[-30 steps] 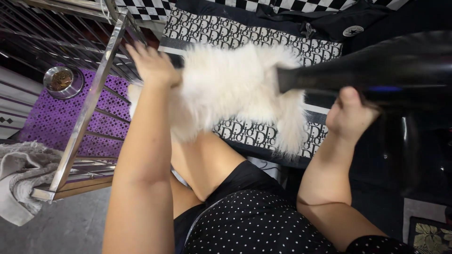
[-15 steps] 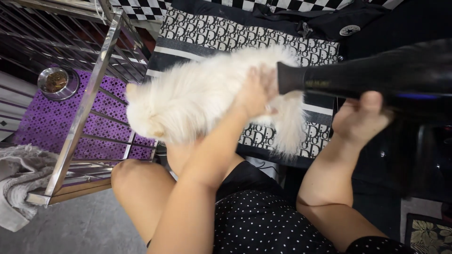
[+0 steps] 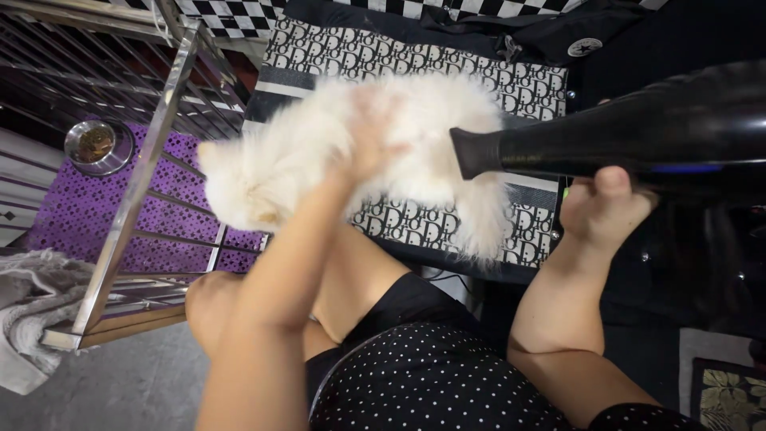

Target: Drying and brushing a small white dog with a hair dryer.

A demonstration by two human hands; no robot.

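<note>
Holding a black hair dryer (image 3: 638,132), the right hand (image 3: 600,209) wraps its fingers tight around the handle, with the thumb up on the side. The dryer is smooth and shiny, shaped like a long fat tube that gets thin at the nozzle. It lies almost flat across the right side of the view, and its nozzle points left at a small fluffy white animal (image 3: 335,160).

The left hand (image 3: 373,136) rests on the animal's back with its fingers spread open and pushed into the fur. It is blurry, so you cannot tell if it grabs any fur or just presses.

The animal sits on the person's lap, near the top middle of the view. Its fur is long, soft and puffy, white with a bit of cream. Its body stretches from left to right, with what looks like its head at the left end and long hair hanging down at the right end, just by the nozzle.

Under it lies a black and white patterned cloth (image 3: 415,64). The person wears black clothes with white dots (image 3: 439,375). On the left stands a shiny metal cage (image 3: 132,199) with a purple mat (image 3: 88,207) and a round metal bowl (image 3: 99,144) inside. A grey towel (image 3: 36,307) hangs at its corner.
</note>
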